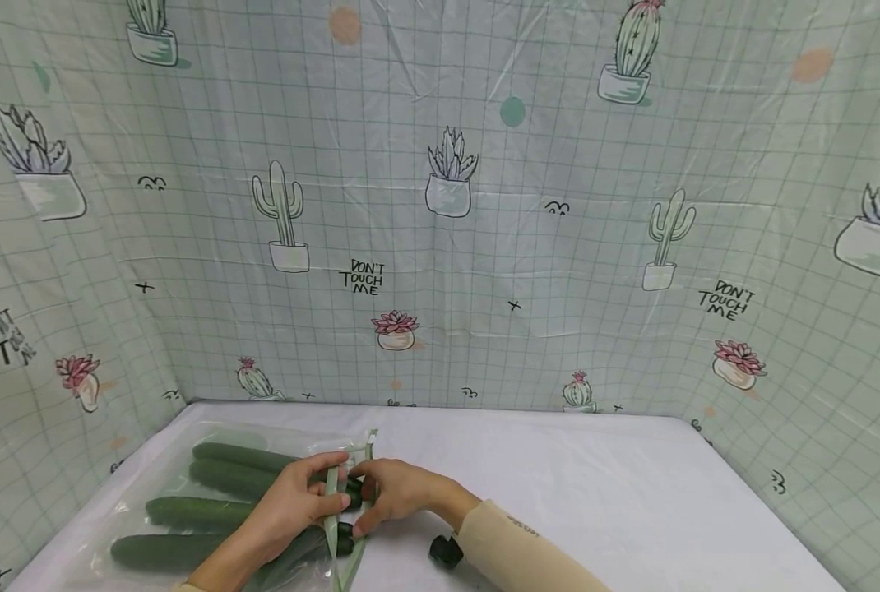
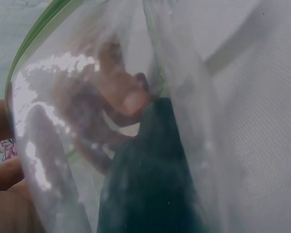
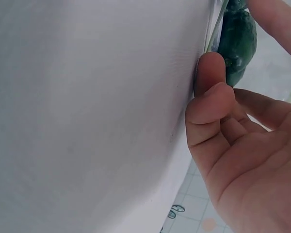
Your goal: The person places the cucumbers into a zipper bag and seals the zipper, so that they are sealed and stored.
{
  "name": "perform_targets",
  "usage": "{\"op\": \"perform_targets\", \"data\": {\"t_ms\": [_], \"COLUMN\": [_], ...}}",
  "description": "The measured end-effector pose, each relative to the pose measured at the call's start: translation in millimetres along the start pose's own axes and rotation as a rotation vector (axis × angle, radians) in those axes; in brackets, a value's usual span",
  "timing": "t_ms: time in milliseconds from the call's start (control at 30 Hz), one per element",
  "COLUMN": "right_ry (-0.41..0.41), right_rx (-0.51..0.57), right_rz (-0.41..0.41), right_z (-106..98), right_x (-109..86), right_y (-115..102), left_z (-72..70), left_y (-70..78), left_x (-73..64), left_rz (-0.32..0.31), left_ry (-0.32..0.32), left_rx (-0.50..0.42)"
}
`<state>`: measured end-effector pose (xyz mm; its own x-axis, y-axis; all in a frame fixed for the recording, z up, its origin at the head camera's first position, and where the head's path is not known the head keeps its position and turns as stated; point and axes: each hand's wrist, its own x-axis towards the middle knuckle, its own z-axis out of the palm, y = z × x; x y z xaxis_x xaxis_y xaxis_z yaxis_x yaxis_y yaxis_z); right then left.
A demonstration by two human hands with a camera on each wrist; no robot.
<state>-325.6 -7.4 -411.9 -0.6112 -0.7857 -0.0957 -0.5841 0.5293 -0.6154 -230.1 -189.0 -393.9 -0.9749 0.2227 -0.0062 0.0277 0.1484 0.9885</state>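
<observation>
A clear plastic bag (image 1: 132,469) with a green edge lies on its side, with several long green cucumbers (image 1: 192,514) in it. My left hand (image 1: 284,506) grips the upper edge of its mouth and lifts it. At that mouth my right hand (image 1: 396,493) has its fingers curled about a dark green, lumpy vegetable (image 3: 237,43), seen between thumb and fingers in the right wrist view. Through the plastic, the left wrist view shows blurred right fingers (image 2: 131,99) beside a dark green tip (image 2: 150,160).
A dark, blunt vegetable end (image 1: 446,552) shows on the white tabletop (image 1: 595,493), partly behind the right sleeve (image 1: 521,547). A cactus-print curtain (image 1: 470,271) rises behind the table and on both sides.
</observation>
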Motion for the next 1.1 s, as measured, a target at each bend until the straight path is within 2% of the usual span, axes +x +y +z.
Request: {"op": "perform_targets", "data": {"t_ms": [300, 467, 667, 1100], "right_ry": [-0.004, 0.003, 0.050, 0.157], "right_rx": [-0.036, -0.010, 0.008, -0.009], "right_rz": [-0.012, -0.014, 0.012, -0.022], "right_z": [-5, -12, -19, -30], "right_x": [-6.7, -14.3, -19.5, -12.1], "right_y": [2, 9, 17, 21], "left_z": [1.5, 3.5, 5.3, 6.8], "left_y": [-0.5, -2.3, -4.3, -8.3], "left_x": [-0.1, -0.5, 0.8, 0.2], "left_rz": [0.003, 0.017, 0.029, 0.009], "left_ry": [0.033, 0.050, 0.039, 0.018], "left_rx": [0.015, 0.038, 0.075, 0.037]}}
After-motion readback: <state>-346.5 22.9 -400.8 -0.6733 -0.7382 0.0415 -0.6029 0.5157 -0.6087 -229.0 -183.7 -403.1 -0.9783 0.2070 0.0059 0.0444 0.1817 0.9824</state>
